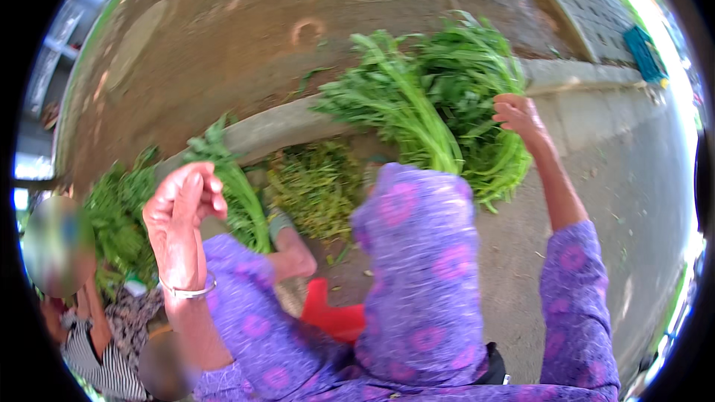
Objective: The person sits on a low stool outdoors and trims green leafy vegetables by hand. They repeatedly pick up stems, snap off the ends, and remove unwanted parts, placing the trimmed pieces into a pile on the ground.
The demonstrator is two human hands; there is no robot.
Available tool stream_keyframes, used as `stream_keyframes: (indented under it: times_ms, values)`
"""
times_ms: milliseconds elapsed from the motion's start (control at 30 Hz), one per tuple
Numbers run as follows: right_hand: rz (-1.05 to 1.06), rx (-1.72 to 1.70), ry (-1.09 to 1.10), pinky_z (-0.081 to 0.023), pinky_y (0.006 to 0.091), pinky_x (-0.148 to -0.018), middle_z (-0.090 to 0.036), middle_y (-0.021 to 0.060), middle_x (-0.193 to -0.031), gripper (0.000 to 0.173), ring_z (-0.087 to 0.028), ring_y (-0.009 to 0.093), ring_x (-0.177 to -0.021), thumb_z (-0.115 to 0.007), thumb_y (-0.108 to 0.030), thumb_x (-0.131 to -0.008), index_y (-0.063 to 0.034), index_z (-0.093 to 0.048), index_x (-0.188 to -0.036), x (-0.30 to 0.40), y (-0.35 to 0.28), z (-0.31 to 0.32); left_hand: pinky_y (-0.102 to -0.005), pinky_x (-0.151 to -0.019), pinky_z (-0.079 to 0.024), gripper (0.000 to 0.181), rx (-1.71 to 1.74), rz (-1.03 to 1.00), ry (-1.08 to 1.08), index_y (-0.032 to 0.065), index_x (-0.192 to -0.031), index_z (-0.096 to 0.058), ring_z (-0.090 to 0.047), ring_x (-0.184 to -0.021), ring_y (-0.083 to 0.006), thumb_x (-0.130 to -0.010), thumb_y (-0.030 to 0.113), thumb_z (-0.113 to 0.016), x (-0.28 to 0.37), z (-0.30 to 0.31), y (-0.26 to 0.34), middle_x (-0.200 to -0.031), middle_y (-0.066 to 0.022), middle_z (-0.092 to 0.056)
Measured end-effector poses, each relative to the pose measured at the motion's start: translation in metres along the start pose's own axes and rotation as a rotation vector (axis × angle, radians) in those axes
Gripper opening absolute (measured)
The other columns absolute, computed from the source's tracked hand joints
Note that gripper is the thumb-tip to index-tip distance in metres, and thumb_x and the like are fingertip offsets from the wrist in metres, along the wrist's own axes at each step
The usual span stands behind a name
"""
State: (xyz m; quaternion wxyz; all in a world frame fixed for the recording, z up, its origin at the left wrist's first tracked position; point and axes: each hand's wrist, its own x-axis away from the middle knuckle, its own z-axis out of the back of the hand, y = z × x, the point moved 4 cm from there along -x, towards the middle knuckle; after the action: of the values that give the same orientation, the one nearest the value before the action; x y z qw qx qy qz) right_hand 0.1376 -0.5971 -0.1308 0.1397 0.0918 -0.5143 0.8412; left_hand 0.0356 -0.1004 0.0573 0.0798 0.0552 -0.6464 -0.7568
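My left hand (187, 218) is raised over my left knee, a metal bangle at its wrist, its fingers curled; whether anything is between them I cannot tell. My right hand (516, 114) reaches to the right edge of a big bunch of long-stemmed leafy greens (469, 72), fingers bent at the stems; a firm hold is not plain. A second bunch of greens (413, 106) lies against it on the left, across the concrete kerb. A smaller bunch of greens (237, 195) lies just right of my left hand. Between my feet and the kerb is a heap of yellowish leaf trimmings (318, 190).
The concrete kerb (279, 125) runs across in front, with bare ground beyond. A red plastic stool (335, 318) is beneath me. More leafy greens (120, 218) lie at the left, near other people (103, 352). A teal crate (645, 53) stands at the far right.
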Motion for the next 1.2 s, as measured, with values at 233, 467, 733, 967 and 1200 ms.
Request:
stream_keyframes:
  times_ms: [233, 467, 733, 967, 1200]
  values:
    - [0.415, 0.123, -0.343, -0.048, 0.027, -0.07, -0.065, 0.0106, -0.092, 0.035, -0.061, 0.013, -0.078, -0.054, -0.02, -0.084, 0.0041, -0.058, -0.109, 0.086, -0.241, -0.13, -0.0239, -0.054, -0.047, 0.019, -0.007, 0.066, 0.226, -0.001, -0.097, -0.061, -0.056, -0.061, -0.0116, -0.089, 0.015, -0.055, -0.003, 0.146, -0.054, -0.077, -0.0065, -0.06]
    - [0.589, 0.108, -0.622, -0.049, 0.0293, -0.077, -0.065, 0.0114, -0.087, 0.027, -0.062, 0.017, -0.08, -0.055, -0.008, -0.079, 0.0022, -0.061, -0.103, 0.17, -0.32, -0.249, -0.0252, -0.047, -0.05, 0.016, 0.185, 0.501, 0.429, 0.0007, -0.09, -0.063, -0.06, -0.054, -0.0131, -0.082, 0.014, -0.062, 0.049, 0.232, -0.229, -0.072, -0.0097, -0.064]
    - [0.544, 0.316, -0.613, -0.049, 0.029, -0.072, -0.065, 0.0113, -0.084, 0.025, -0.062, 0.017, -0.078, -0.056, -0.005, -0.08, 0.0015, -0.06, -0.104, 0.165, -0.304, -0.281, -0.0274, -0.047, -0.051, 0.015, 0.236, 0.83, 0.442, -0.0003, -0.089, -0.062, -0.061, -0.055, -0.0166, -0.08, 0.011, -0.059, 0.09, 0.225, -0.351, -0.073, -0.0107, -0.065]
    - [0.606, 0.37, -0.485, -0.048, 0.0283, -0.073, -0.063, 0.0112, -0.088, 0.025, -0.061, 0.016, -0.08, -0.057, -0.002, -0.081, 0.0002, -0.061, -0.106, 0.161, -0.307, -0.28, -0.0326, -0.058, -0.051, 0.013, -0.19, 0.676, 0.537, 0.0047, -0.068, -0.066, -0.063, -0.058, -0.0185, -0.07, 0.017, -0.063, 0.085, 0.183, -0.461, -0.063, -0.01, -0.064]
    - [0.524, 0.423, -0.405, -0.046, 0.0278, -0.078, -0.061, 0.0106, -0.093, 0.027, -0.059, 0.016, -0.084, -0.056, -0.005, -0.082, -0.0007, -0.06, -0.108, 0.157, -0.309, -0.271, -0.04, -0.064, -0.049, 0.015, -0.572, 0.688, 0.501, 0.0018, -0.066, -0.066, -0.062, -0.065, -0.035, -0.066, 0.016, -0.061, 0.045, 0.148, -0.457, -0.069, -0.0203, -0.063]
